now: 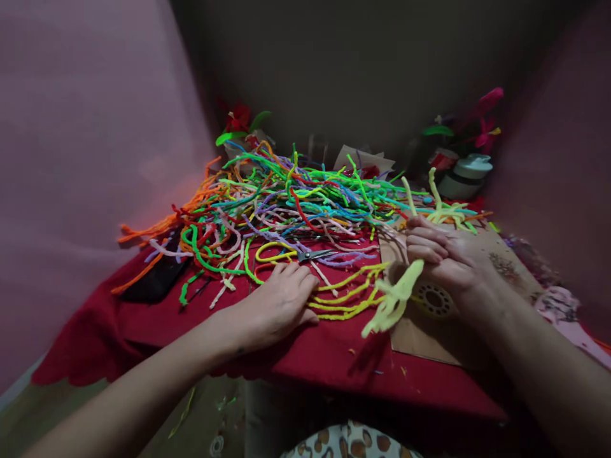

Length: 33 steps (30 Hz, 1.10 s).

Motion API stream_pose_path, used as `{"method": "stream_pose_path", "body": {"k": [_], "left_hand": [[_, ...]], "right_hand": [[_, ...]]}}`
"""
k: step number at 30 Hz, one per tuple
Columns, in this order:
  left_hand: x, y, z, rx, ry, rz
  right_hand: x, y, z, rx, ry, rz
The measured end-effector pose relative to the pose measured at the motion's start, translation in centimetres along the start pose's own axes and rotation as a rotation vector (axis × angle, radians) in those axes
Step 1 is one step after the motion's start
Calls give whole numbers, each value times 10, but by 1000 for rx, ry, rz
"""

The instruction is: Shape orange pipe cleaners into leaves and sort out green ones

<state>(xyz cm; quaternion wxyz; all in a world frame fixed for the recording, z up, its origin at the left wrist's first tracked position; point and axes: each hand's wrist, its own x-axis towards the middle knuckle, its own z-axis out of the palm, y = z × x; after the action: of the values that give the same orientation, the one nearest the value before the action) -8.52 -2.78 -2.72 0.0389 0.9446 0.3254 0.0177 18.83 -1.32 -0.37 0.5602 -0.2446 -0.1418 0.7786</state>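
Note:
My right hand (442,257) is closed around a bundle of pale yellow pipe cleaners (396,296). Its twisted ends hang below the fist, and one tip sticks up above. My left hand (281,302) lies on the red cloth, fingers stretched forward and thumb apart, over the left ends of several yellow pipe cleaners (346,296). Just beyond those fingers rests a pair of scissors (315,255) with a yellow handle loop, blades pointing right. Whether the left fingertips touch the scissors is hard to see.
A big tangle of coloured pipe cleaners (296,197) covers the back of the table. On the right, a brown board (420,343) carries a round holed disc (433,299) and more pale yellow pieces (451,213). A lidded jar (465,178) and artificial flowers (487,130) stand behind.

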Motion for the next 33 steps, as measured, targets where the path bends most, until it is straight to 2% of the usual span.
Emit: {"method": "stream_pose_path", "body": {"k": [6,9,12,14,17,19,21,25,29,33], "left_hand": [[4,2,15,157,83,50],[9,2,16,92,197,-18],[19,-1,4,-160,330,-205],[28,-3,-8,-455,372,-332],[40,-2,-24,-933,359,-425],[46,3,-30,-1101,323,-422],[50,10,-30,-1060,289,-367],[55,24,-19,-671,232,-213],[55,26,-6,-472,171,-230],[51,24,-2,-322,71,-238]], "right_hand": [[-3,17,2,27,-89,114],[-6,22,4,21,-113,114],[-8,27,6,19,-105,71],[-8,32,6,7,-94,48],[-4,44,5,-8,-90,48],[-1,52,4,-7,-79,70],[1,57,2,-22,-31,90],[4,63,0,-60,35,101],[4,64,-1,-49,46,69],[3,64,0,-11,97,48]]}}
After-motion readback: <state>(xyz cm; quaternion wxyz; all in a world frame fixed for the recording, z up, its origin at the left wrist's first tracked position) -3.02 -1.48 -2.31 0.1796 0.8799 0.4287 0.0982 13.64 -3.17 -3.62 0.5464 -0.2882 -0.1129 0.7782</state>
